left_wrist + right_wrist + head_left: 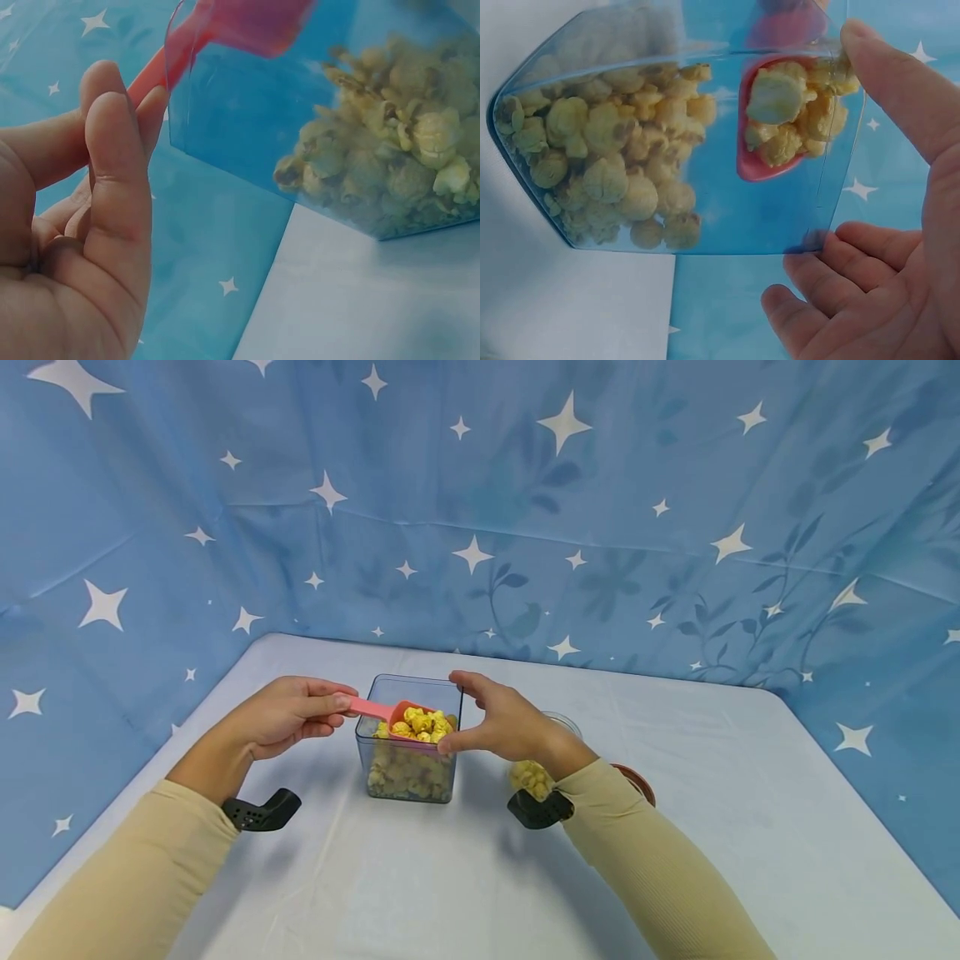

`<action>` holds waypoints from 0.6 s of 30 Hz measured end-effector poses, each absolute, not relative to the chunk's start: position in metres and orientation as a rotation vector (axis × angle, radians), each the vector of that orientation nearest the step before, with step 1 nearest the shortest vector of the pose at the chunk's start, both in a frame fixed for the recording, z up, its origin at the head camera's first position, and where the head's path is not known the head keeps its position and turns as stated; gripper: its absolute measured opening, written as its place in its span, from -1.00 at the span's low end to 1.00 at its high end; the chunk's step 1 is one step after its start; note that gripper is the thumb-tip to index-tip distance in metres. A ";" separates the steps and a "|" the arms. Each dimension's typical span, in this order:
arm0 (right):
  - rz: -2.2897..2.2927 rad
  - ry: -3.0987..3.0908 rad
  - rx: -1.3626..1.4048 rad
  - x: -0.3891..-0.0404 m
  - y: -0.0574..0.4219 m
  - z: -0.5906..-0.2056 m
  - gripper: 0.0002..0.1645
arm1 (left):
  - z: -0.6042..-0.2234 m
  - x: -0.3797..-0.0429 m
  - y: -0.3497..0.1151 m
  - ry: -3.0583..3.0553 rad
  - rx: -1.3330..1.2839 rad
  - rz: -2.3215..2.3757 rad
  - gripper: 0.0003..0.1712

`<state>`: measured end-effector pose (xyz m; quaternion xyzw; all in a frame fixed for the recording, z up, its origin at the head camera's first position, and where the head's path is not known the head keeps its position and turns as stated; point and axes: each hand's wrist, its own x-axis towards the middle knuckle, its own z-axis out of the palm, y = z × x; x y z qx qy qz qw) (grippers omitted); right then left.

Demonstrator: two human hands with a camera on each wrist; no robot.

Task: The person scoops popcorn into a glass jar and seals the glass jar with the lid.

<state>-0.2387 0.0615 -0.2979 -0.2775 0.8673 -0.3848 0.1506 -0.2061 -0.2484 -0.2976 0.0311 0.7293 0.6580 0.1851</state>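
A clear bluish square container stands on the table, its lower part filled with yellow popcorn. My left hand pinches the handle of a pink scoop between thumb and fingers, left of the container. The scoop's bowl, heaped with popcorn, is inside the container near the top, above the popcorn below. My right hand holds the container's right side, thumb at the near upper corner and fingers at the far one. In the right wrist view, its fingertips touch the container's edge.
Behind my right wrist is a clear round container with popcorn in it, partly hidden by the arm. A reddish-brown rim shows beyond the right sleeve. A blue star-patterned curtain hangs behind the white-covered table.
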 end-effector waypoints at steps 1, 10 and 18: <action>-1.105 2.491 -0.797 -0.238 0.061 -0.298 0.21 | -0.298 -0.206 -0.248 2.058 0.087 1.857 -0.40; -1.112 2.486 -0.784 -0.239 0.061 -0.298 0.21 | -0.299 -0.207 -0.248 2.072 0.066 1.872 -0.39; -1.116 2.488 -0.780 -0.238 0.061 -0.297 0.21 | -0.300 -0.211 -0.253 2.076 0.041 1.905 -0.35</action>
